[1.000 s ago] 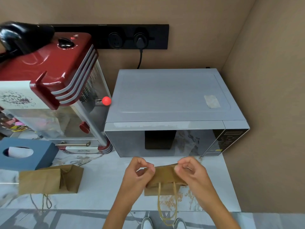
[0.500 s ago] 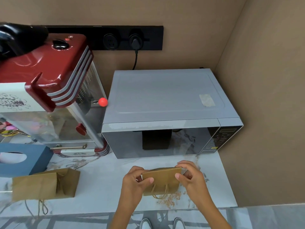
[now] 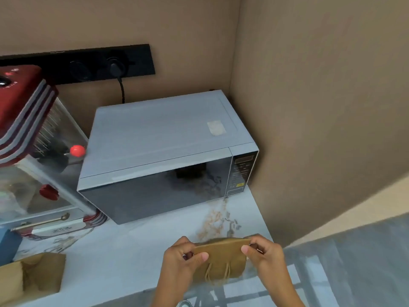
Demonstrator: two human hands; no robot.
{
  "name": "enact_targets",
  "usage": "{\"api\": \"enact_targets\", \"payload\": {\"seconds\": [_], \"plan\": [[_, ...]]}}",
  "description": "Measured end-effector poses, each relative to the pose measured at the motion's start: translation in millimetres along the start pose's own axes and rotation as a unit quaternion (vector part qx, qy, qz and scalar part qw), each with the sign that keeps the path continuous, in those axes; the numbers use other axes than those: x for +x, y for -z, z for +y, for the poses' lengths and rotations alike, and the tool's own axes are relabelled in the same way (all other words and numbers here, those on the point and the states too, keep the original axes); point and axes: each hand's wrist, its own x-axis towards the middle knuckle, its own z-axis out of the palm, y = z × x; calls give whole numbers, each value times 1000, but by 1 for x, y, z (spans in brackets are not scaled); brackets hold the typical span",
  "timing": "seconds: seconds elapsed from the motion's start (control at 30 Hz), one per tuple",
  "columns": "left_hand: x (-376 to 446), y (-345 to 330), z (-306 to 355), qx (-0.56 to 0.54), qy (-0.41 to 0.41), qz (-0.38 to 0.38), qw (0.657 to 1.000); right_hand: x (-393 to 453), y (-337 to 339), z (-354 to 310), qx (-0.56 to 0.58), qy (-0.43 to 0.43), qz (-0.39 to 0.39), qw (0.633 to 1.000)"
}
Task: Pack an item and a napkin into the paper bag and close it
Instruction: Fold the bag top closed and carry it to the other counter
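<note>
While both hands grip its folded top edge, left hand (image 3: 183, 260) and right hand (image 3: 264, 254) pinched shut, paper bag (image 3: 221, 260) at desk (image 3: 124, 262) front edge, before microwave (image 3: 163, 156).

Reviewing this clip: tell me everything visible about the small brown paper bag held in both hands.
The small brown paper bag looks like plain kraft paper, with thin twine handles hanging loose down its front. Its top edge appears folded over and pinched flat. The left hand grips the top left corner and the right hand the top right corner, thumbs on the near face. It is held at the front edge of the white marbled counter, in front of the microwave; whether its base rests on the counter cannot be told. Its contents are hidden.
</note>
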Motion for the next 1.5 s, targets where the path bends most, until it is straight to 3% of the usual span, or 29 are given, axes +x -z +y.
{"api": "enact_targets", "payload": {"seconds": [0.4, 0.63, 1.2, 1.5], "plan": [[-55, -237, 60, 8, -47, -63, 997, -49, 239, 59, 32, -24, 88, 995], [-45, -334, 104, 11, -73, -71, 995, -25, 336, 74, 52, -15, 113, 992], [149, -513, 191, -15, -76, -25, 997, 206, 507, 67, 42, -1, 82, 996], [237, -574, 216, 23, -59, 23, 998, 321, 557, 57, 13, 0, 47, 999]]}}
